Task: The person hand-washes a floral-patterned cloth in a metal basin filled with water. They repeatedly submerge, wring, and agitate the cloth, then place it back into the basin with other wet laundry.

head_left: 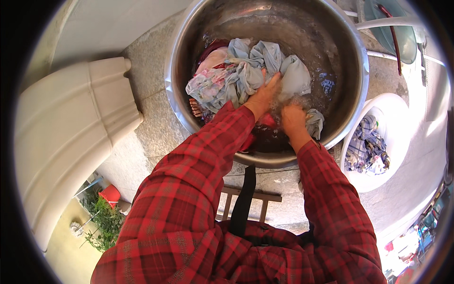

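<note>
Both my hands are inside a large round metal basin [361, 74] that holds water and wet laundry. My left hand [264, 94] presses against a bunched pale blue cloth [248, 76], its fingers spread over the fabric. Lower and to the right, my right hand [293, 119] is curled in the splashing water, with a grey-blue piece of cloth [314, 123] beside its wrist; whether it grips anything is hidden. Floral cloth [209, 84] and pink cloth [214, 60] lie at the pile's left. Red cloth [266, 121] shows between my hands, partly under water.
A white tub [397, 142] with checked and patterned clothes [367, 145] stands right of the basin. A teal basin [408, 39] is at the upper right. A large beige plastic object [67, 117] stands left. A wooden stool or frame [264, 197] sits below the basin, and a red bucket [110, 195] lower left.
</note>
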The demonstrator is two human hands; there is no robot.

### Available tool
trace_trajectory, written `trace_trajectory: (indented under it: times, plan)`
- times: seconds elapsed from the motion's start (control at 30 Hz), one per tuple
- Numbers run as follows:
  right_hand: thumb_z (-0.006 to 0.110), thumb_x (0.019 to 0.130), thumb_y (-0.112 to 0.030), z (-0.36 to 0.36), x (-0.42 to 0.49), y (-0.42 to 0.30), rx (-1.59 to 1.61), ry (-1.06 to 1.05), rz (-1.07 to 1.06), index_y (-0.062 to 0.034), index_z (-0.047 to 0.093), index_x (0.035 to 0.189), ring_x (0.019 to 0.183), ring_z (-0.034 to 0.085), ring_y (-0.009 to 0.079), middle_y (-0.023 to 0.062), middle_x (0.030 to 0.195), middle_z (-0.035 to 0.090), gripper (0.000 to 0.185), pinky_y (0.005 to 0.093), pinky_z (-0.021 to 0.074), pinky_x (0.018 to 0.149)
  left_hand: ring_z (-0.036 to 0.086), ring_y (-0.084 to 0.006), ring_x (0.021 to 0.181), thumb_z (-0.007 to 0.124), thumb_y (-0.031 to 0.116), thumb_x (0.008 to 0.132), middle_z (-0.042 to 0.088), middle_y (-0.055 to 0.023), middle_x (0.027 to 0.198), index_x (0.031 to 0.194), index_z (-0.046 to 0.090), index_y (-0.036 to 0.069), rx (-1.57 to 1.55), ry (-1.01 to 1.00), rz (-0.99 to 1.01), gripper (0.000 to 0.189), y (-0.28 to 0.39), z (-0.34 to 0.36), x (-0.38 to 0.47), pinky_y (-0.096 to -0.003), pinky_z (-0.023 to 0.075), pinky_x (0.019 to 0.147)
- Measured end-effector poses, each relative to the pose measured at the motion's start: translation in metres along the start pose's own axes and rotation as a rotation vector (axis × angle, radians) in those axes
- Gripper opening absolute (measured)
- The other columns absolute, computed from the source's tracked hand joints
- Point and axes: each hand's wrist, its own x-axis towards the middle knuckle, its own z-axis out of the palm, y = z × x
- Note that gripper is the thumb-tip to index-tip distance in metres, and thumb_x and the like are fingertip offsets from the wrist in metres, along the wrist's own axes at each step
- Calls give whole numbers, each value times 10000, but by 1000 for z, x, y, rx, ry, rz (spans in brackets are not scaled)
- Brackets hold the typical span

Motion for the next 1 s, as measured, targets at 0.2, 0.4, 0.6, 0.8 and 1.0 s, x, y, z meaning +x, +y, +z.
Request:
trace_trajectory:
  times: [0.2, 0.4, 0.6, 0.8, 1.0]
  plan:
    - [644, 711, -134, -6, -25, -1, -67, 28, -293, -88, 704, 839, 832, 664, 290, 145, 864, 672, 148, 404, 536, 698, 344, -356, 1283, 438, 239, 868, 470, -134, 1305, 1258, 513, 111, -29, -113, 103, 417, 13, -33, -20, -558, 238, 1061]
    - [693, 633, -188, -11, -37, -5, -26, -226, -425, -98, 711, 791, 879, 662, 267, 128, 830, 678, 182, 379, 536, 726, 517, -342, 1092, 534, 212, 808, 572, -203, 1076, 1098, 571, 56, -753, -285, 95, 331, 45, 22, -39, -418, 405, 954]
    - [696, 607, -156, -23, -56, -1, -69, -162, -588, -92, 702, 806, 833, 647, 285, 103, 791, 666, 209, 405, 509, 724, 522, -323, 1082, 622, 160, 650, 609, -184, 922, 774, 655, 12, -693, -487, 266, 196, 16, -51, -65, -409, 405, 919]
    - [666, 661, -54, -50, -82, 35, 102, 31, -699, -44, 627, 1035, 845, 608, 320, 144, 878, 617, 376, 390, 488, 717, 523, -304, 1071, 628, 152, 588, 588, -155, 939, 811, 668, 26, -702, -78, 445, 259, -6, -65, -83, -408, 404, 904]
    - [664, 745, -85, -69, -75, 52, 1027, 474, -140, -25, 504, 1258, 809, 582, 354, 182, 923, 548, 540, 420, 485, 756, 209, -404, 1365, 737, 382, 665, 293, -229, 1437, 1324, 429, 80, -447, 255, -166, 788, -94, -115, -39, -636, 219, 1023]
